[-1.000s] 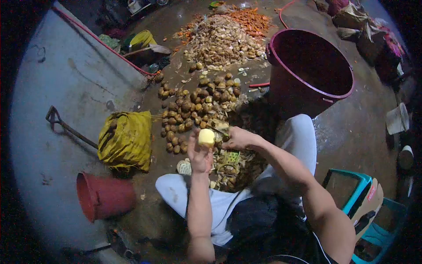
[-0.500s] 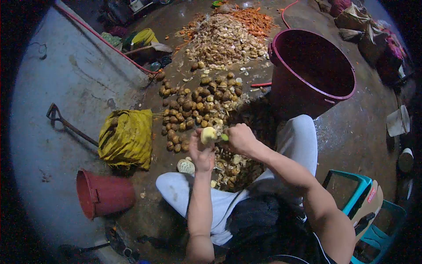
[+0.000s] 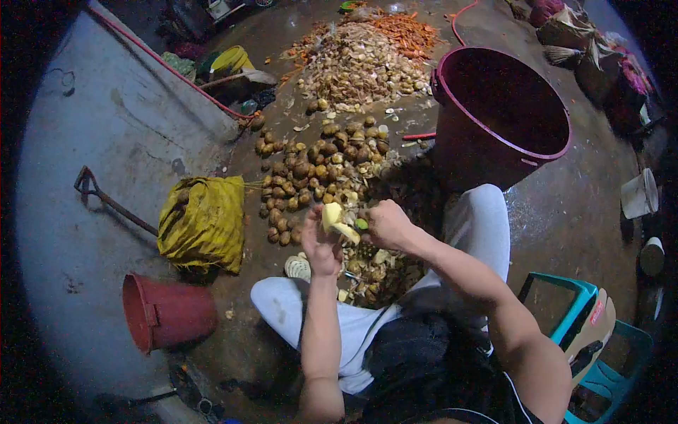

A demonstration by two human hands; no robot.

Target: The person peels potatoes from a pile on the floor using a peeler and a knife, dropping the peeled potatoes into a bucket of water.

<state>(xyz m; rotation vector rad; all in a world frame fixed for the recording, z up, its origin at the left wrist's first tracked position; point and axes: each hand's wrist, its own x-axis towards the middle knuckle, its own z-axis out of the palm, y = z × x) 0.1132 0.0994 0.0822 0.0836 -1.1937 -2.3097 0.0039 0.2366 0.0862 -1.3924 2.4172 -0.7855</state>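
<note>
Evidently damp, the brown floor (image 3: 590, 219) carries everything, shining in patches and meeting a stained, grey-white wall (image 3: 120, 134) on the left. A red hose (image 3: 183, 80) runs along the edge of that wall. Low over the floor, between the person's bent knees, the left hand (image 3: 321, 244) has its grip curled partway around a peeled potato (image 3: 332, 215), the fingers behind it. A pale strip (image 3: 347, 232) slants from the potato toward the right hand (image 3: 388, 222), though whether it is attached I cannot tell. The right grip is closed around a tool (image 3: 361, 223) showing a green end; the rest of it is mostly hidden.

Just beyond the hands lie brown potatoes (image 3: 307, 169), loosely spread, with scattered peelings (image 3: 378, 272) beneath the hands. Farther back rises a pale heap (image 3: 353, 67), orange pieces (image 3: 409, 35) spilling behind it. A big dark purple tub (image 3: 466, 145) stands upright to the right, near the knee. On the left, a yellow sack (image 3: 205, 226) slumps beside a long handle (image 3: 116, 205), and nearer, a red bucket (image 3: 180, 314) lies tipped on its side. Teal plastic furniture (image 3: 572, 286) and a piece of cardboard (image 3: 597, 325) sit at the lower right.
</note>
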